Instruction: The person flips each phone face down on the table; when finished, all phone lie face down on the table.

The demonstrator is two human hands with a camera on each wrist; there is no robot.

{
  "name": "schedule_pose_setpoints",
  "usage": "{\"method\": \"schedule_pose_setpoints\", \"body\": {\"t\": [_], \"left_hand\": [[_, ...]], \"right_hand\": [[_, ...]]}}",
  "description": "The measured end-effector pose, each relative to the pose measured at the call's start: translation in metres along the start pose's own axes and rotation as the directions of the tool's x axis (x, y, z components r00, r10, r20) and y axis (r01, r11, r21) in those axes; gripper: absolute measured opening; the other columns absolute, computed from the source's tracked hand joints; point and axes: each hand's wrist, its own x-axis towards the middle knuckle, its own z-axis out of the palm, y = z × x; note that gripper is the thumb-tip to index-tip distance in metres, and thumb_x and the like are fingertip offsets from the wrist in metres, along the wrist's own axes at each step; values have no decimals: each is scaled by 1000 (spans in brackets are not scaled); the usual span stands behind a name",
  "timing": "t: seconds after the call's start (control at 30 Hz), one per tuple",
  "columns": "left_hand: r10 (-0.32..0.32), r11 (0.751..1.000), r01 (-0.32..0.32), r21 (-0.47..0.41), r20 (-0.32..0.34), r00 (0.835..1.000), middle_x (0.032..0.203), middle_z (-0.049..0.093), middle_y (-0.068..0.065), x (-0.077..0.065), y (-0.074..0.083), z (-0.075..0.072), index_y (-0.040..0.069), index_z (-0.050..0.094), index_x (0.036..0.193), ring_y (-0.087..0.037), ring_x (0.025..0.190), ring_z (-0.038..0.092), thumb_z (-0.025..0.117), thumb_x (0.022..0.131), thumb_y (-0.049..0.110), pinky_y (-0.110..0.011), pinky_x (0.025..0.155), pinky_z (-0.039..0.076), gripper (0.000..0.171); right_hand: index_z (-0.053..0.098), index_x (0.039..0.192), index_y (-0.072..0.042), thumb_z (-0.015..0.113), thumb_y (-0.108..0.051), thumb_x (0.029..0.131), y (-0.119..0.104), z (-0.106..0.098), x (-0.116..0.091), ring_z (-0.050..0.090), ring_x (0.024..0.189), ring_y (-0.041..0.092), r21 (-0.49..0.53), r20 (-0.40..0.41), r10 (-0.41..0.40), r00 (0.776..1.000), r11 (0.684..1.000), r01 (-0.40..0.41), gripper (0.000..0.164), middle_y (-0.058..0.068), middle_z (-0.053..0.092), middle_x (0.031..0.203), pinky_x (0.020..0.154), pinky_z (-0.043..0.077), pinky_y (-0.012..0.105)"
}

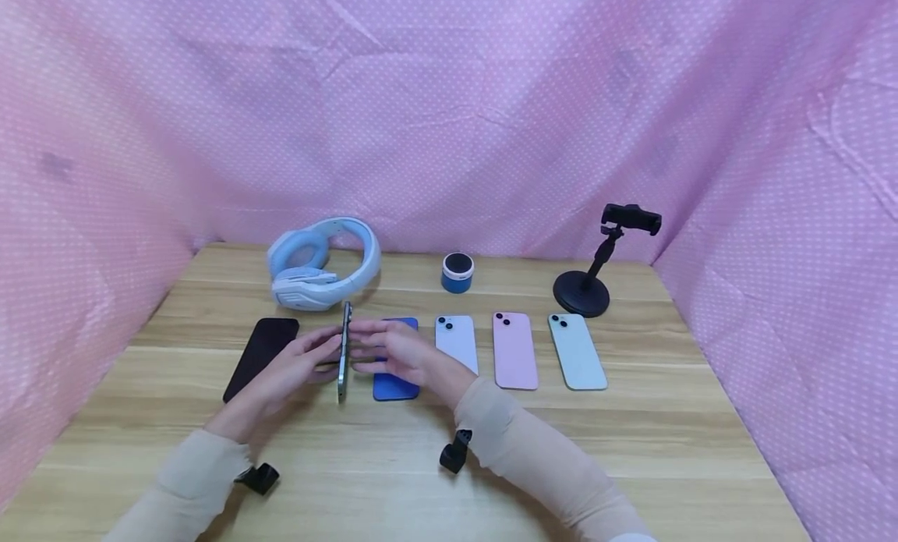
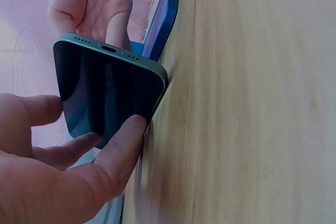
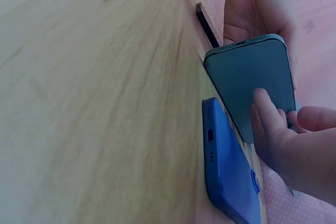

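Note:
A dark phone with a green-grey frame (image 1: pixel 343 359) stands on its long edge between my two hands, its bottom end toward me. My left hand (image 1: pixel 298 366) is on its screen side; in the left wrist view the fingertips (image 2: pixel 137 123) touch the black screen (image 2: pixel 100 87). On the back side is my right hand (image 1: pixel 400 351), its extended fingers (image 3: pixel 268 108) reaching to the phone's back (image 3: pixel 247 77). A blue phone (image 1: pixel 396 386) lies under the right hand, partly hidden by it. Left of the left hand lies a black phone (image 1: pixel 261 356).
White (image 1: pixel 456 343), pink (image 1: pixel 515 353) and pale green (image 1: pixel 578 355) phones lie in a row to the right. Behind them stand light blue headphones (image 1: pixel 365 269), a small blue speaker (image 1: pixel 457 275) and a black phone stand (image 1: pixel 582 294). A pink dotted cloth (image 1: pixel 449 121) hangs round the wooden table (image 1: pixel 365 495).

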Motion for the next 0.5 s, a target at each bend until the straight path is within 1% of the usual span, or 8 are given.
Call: {"method": "schedule_pose_setpoints", "body": {"t": [0.13, 0.3, 0.43, 0.5], "left_hand": [[-11, 1000, 11, -13, 11, 1000, 157, 35, -25, -2, 0, -1, -3, 22, 158, -38, 142, 38, 50, 107, 41, -42, 105, 48, 73], [-9, 999, 10, -45, 21, 1000, 157, 35, -25, -4, -1, -1, -2, 21, 159, -36, 142, 36, 50, 107, 41, -43, 104, 49, 73], [1, 998, 0, -55, 18, 1000, 156, 37, -25, -6, -1, -2, -2, 23, 158, -36, 140, 40, 51, 107, 39, -43, 102, 51, 71], [5, 999, -4, -44, 13, 1000, 154, 39, -26, -6, -1, -3, -2, 25, 158, -36, 138, 43, 51, 108, 38, -43, 100, 52, 69]], "right_hand": [[58, 142, -7, 48, -3, 104, 1, -1, 1, 58, 124, 30, -22, 5, 15, 1000, 1000, -15, 39, 8, 63, 134, 103, 50, 48], [59, 142, -11, 49, -5, 105, 4, -3, 2, 57, 125, 30, -33, 9, 36, 999, 999, -36, 39, 7, 62, 136, 107, 46, 51], [59, 143, -13, 51, -5, 105, 5, -4, 4, 59, 123, 29, -44, 10, 46, 999, 998, -45, 39, 6, 61, 137, 108, 45, 52], [59, 143, -13, 52, -6, 104, 6, -3, 4, 59, 122, 29, -57, 9, 47, 999, 997, -46, 40, 6, 61, 136, 108, 45, 52]]}}
